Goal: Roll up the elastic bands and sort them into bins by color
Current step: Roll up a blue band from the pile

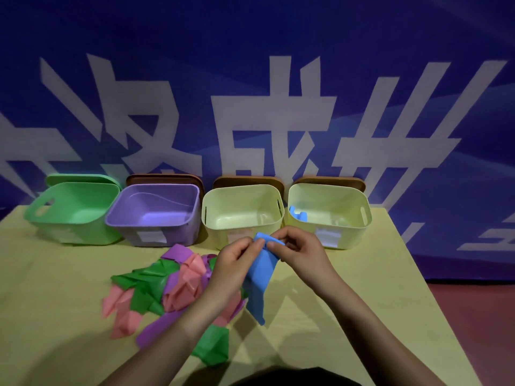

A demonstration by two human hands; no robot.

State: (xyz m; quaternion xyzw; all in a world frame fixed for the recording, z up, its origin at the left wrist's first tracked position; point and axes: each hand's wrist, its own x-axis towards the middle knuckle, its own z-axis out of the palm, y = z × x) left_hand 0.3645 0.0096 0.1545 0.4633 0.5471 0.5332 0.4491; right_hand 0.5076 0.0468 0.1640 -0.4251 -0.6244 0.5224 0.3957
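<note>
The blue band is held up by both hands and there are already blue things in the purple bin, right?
Not quite. Both hands, left and right, do hold the blue band, but the head view shows the blue things in the far-right yellow bin, not the purple bin.

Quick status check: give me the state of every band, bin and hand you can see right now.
left hand: pinching blue band's top end
right hand: pinching the same end
blue band: held up, top end folded over, rest hanging unrolled
band pile: loose, unrolled, on table
green bin: open, tilted
purple bin: open
middle cream bin: open
right cream bin: open, holds blue piece
</note>
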